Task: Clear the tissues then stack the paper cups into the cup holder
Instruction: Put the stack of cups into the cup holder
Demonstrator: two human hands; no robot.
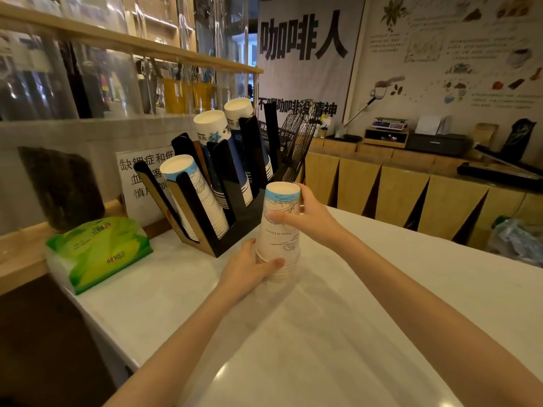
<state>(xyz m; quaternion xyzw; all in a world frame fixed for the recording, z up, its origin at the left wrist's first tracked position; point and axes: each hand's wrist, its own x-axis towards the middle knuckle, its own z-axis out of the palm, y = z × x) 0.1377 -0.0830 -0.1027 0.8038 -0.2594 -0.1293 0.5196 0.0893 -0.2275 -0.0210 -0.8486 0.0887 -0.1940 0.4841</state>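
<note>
An upside-down stack of white paper cups (279,230) with blue line drawings stands on the white counter (323,333). My left hand (249,271) grips the rims at the bottom of the stack. My right hand (311,215) holds the top cup from the right side. Just behind stands the black cup holder (232,183), tilted back, with three slots holding cup stacks: a white stack (191,189) at the front left and two blue-and-white stacks (223,154) behind. A green pack of tissues (100,251) lies at the counter's left edge.
A white printed sign (141,183) leans behind the holder. A black wire basket (299,136) stands to the holder's right. A clear screen on a wooden ledge runs along the left. Wooden cabinets with a scale and a printer line the far wall.
</note>
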